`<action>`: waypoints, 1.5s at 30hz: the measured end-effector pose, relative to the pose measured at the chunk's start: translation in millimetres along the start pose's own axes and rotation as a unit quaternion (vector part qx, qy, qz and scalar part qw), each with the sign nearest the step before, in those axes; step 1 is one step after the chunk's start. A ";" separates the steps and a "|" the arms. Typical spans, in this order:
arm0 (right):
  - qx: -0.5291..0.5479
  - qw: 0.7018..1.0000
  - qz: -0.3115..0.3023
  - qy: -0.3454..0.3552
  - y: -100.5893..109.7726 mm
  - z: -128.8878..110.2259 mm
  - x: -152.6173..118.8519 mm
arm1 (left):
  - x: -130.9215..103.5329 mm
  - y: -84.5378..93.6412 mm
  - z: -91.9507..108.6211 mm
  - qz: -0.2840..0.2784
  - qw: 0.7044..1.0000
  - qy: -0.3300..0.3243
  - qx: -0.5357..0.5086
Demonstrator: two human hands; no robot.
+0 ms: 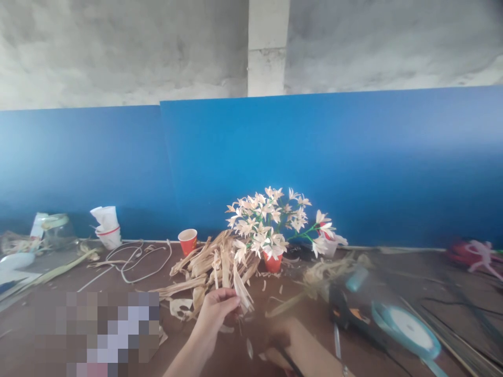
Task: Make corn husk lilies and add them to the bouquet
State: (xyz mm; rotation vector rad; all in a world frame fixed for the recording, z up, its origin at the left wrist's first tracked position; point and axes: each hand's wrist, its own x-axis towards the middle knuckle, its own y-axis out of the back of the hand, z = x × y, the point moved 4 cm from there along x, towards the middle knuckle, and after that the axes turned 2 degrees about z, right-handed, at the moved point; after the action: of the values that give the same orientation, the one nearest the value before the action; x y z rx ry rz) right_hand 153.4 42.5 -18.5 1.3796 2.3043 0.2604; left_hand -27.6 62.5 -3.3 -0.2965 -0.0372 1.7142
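Observation:
Near the bottom centre, my left hand (220, 310) pinches a pale dried husk piece (242, 288) between thumb and fingers; the piece points upward. To its right, my right hand (293, 340) is smeared by motion, low over the brown table (251, 361). A dark, thin object (290, 361) shows at its fingers, too blurred to name. Behind my hands, a bunch of white flowers on green stems (267, 214) stands in a red cup (272, 263). A pile of dried husks (208, 267) lies to the left of the flowers.
An empty red cup (187, 242), a white cable (137, 262) and white cups (109, 235) stand or lie at left. On the right are a teal ribbon roll (408, 330), a blurred black tool (353, 319) and more husks (334, 272). A blue partition (314, 157) rises behind.

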 end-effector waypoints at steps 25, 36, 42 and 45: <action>-0.006 0.995 0.030 0.090 2.8 -4.0 4.5 | 1.5 -1.4 -2.6 -0.027 0.998 -0.013 -0.047; -0.037 0.998 0.037 0.032 4.9 -19.3 -7.0 | 2.5 -2.0 -1.2 -0.015 1.000 -0.006 -0.007; -0.038 0.998 0.035 0.034 4.0 -26.4 -8.7 | 2.7 -0.7 -2.7 -0.012 0.999 -0.011 -0.033; -0.026 0.998 0.024 0.045 3.1 -28.1 -8.9 | 1.8 -1.0 -1.6 -0.014 0.999 -0.011 -0.036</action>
State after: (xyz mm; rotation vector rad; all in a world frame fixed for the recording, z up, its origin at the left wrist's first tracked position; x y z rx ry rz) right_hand 146.5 38.1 10.0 1.4260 2.3199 0.4026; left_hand -26.5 64.2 -4.9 -0.3285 -0.1197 1.6902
